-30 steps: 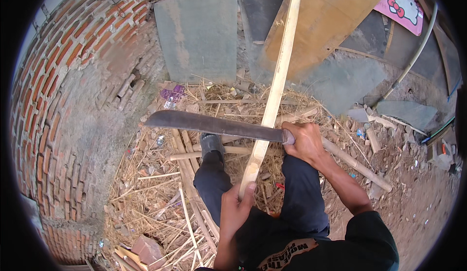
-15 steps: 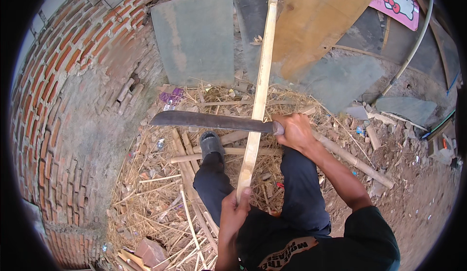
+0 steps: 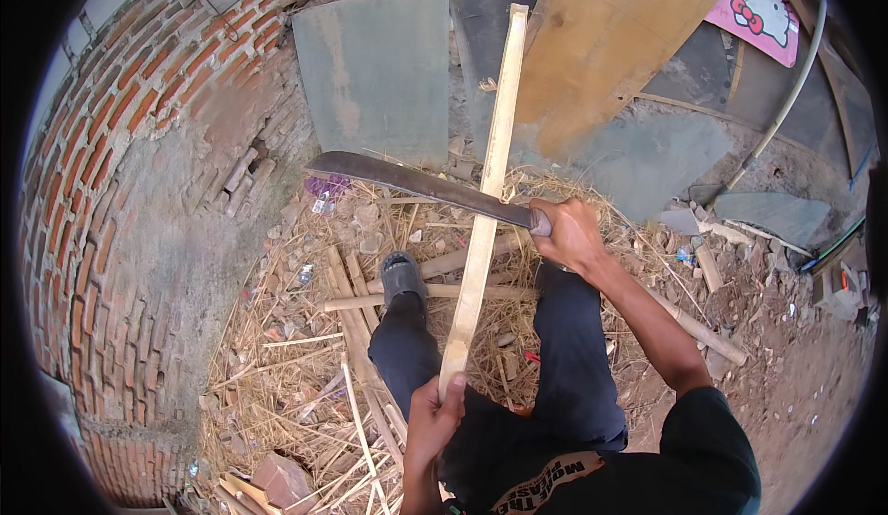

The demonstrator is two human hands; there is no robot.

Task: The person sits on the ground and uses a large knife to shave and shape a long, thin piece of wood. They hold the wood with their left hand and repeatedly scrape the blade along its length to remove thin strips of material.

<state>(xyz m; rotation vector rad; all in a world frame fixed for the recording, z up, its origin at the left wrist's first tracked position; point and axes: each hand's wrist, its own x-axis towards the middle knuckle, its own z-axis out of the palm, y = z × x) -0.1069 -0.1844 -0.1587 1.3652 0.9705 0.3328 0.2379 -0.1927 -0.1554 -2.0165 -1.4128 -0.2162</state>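
A long pale bamboo strip [image 3: 474, 293] runs away from me, its far end up near the leaning sheets. My left hand [image 3: 433, 422] is closed around the near end of it, thumb on top, close to my lap. In my right hand [image 3: 573, 237] is the handle of a machete [image 3: 398, 178], fingers wrapped round it. The dark blade lies crosswise over the strip around its middle, with its tip pointing far left. Whether the edge touches the strip or has cut into it I cannot tell.
Straw, shavings and rubble cover the ground around my sandalled foot [image 3: 401, 274]. Several poles [image 3: 444, 291] lie under the strip. A brick wall [image 3: 111, 237] rises on the left. Grey sheets [image 3: 375, 80] and a brown board [image 3: 601, 43] lean at the back; a brown block [image 3: 282, 480] sits near left.
The machete blade has swung, its tip moving farther away, so it now slants across the strip slightly farther along. My right hand moved slightly; my left hand shifted a little left and nearer me.
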